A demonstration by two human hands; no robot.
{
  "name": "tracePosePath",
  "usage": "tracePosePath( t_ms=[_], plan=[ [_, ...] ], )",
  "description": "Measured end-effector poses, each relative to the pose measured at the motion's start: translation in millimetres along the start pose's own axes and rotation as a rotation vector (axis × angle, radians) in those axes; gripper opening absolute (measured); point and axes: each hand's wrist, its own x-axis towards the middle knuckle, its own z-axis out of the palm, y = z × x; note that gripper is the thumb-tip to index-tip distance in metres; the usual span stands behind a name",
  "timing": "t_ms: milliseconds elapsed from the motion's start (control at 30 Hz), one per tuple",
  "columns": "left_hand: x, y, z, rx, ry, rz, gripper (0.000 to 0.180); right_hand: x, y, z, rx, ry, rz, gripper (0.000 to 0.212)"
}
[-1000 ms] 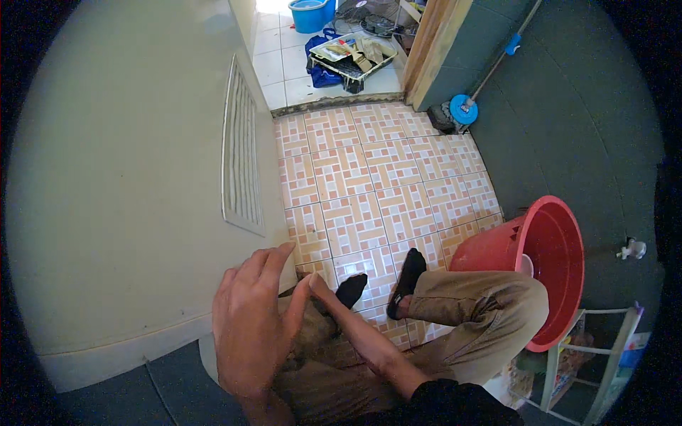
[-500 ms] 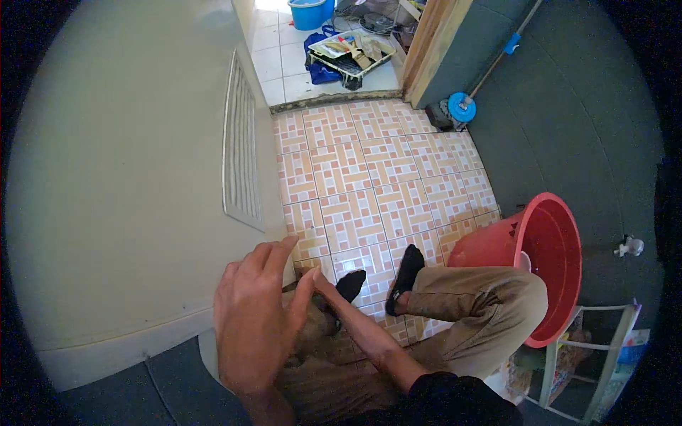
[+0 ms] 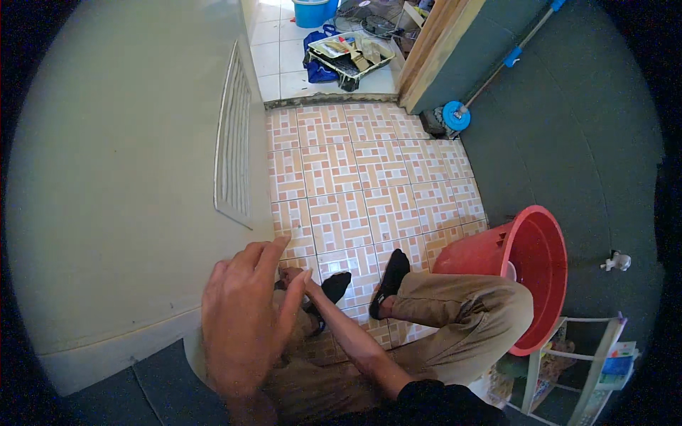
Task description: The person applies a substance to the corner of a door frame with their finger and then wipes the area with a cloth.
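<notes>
My left hand (image 3: 245, 319) is raised close in front of the door (image 3: 135, 177), its back toward me. Nothing is in it; the fingers stretch forward and the thumb stands apart. Lower down, my right forearm reaches across my brown trousers (image 3: 462, 305) to the left. My right hand (image 3: 297, 277) is low near my left lower leg, partly covered by the left thumb. Its fingers look curled, but what they hold, if anything, is hidden. Two dark shoes (image 3: 390, 284) rest on the patterned tile floor (image 3: 341, 220).
A large red tub (image 3: 472, 252) stands at my right knee, beside a pale rack (image 3: 604, 362) with packages. A tap (image 3: 616, 261) sticks out of the dark wall. A mop (image 3: 456, 115) leans in the far corner. Past the raised sill (image 3: 334, 99) lie a paint tray (image 3: 352, 57) and a blue bucket (image 3: 310, 13).
The view has shifted slightly, so the tub, rack and feet sit further left and a little lower. Both hands keep nearly the same pose.
</notes>
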Motion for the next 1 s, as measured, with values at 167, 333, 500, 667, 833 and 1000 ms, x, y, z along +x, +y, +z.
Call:
tracePosePath(
  t_ms=[167,333,500,667,833,1000],
  plan=[
    [1,3,2,-0.001,0.035,0.030,0.044,-5,-8,-12,0.071,0.063,0.084,0.037],
    [3,7,6,-0.035,0.026,0.064,0.045,-5,28,-21,-0.109,-0.168,0.135,0.042],
    [2,1,1,-0.013,0.019,0.036,0.045,-7,8,-4,0.054,-0.025,0.021,0.046],
    [0,0,0,-0.011,0.029,0.033,0.045,3,20,9,0.096,-0.075,-0.036,0.049],
    [3,5,3,-0.033,0.061,0.073,0.042,0,38,15,-0.033,0.114,0.026,0.047],
    [2,-1,-1,-0.037,0.028,0.055,0.044,-2,19,8,0.013,0.042,-0.022,0.047]
  ],
)
